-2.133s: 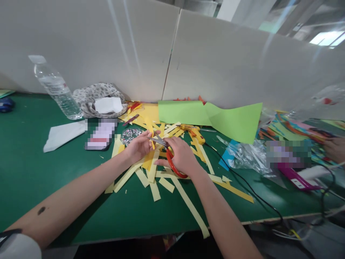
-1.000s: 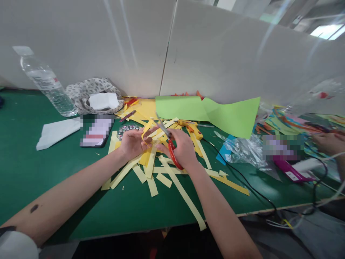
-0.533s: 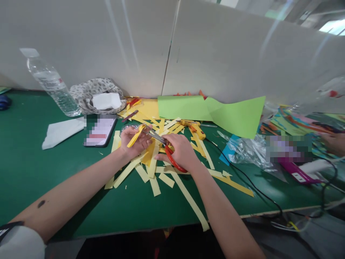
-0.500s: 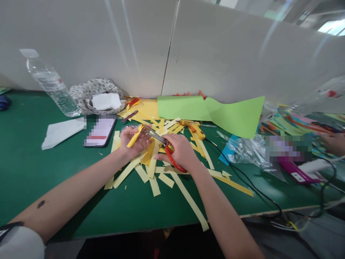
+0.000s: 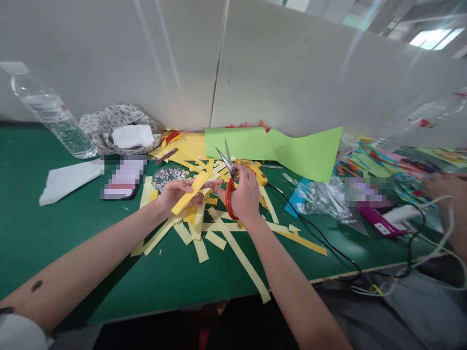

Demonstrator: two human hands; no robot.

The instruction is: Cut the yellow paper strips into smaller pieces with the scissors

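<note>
My left hand (image 5: 178, 195) pinches a folded yellow paper strip (image 5: 188, 193) that slants up to the right. Red-handled scissors (image 5: 229, 197) are in my right hand (image 5: 246, 194), their blades parted and pointing up and away. The blades stand apart from the strip, while fingers of my right hand reach close to its right side; whether they touch it I cannot tell. Under both hands lie many loose pale-yellow paper strips (image 5: 239, 255). Just beyond my left hand is a round clear dish of small shiny pieces (image 5: 170, 178).
A yellow glue gun (image 5: 257, 171) lies behind my right hand, its black cord running right. Green paper (image 5: 306, 153) leans by the wall. To the left are a phone (image 5: 126, 180), a cloth pouch (image 5: 120, 121) and a bottle (image 5: 53, 114). A co-worker's hand (image 5: 443, 192) is at far right.
The scissors have come away from the strip and swung upright with my right hand. The strip, looped before, now lies flatter in my left hand. The view has shifted slightly right.
</note>
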